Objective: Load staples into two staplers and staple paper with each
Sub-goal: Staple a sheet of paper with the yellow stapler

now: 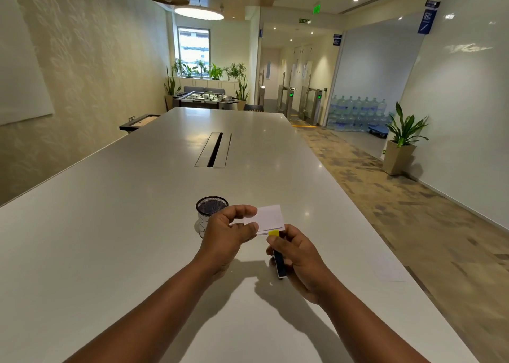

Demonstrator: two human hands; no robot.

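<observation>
My left hand [228, 230] pinches a small folded white paper [271, 217] between thumb and fingers, held above the table. My right hand [298, 255] grips a small dark blue stapler [279, 263] with a yellow tip [273, 233]. The yellow tip sits at the paper's lower edge. Most of the stapler's body is hidden inside my right fist. A second stapler is not in view.
A black mesh pen cup [211, 207] stands on the white table [110, 238] just behind my left hand. A sheet of white paper [389, 269] lies near the table's right edge. A cable slot [214, 150] runs along the table's middle.
</observation>
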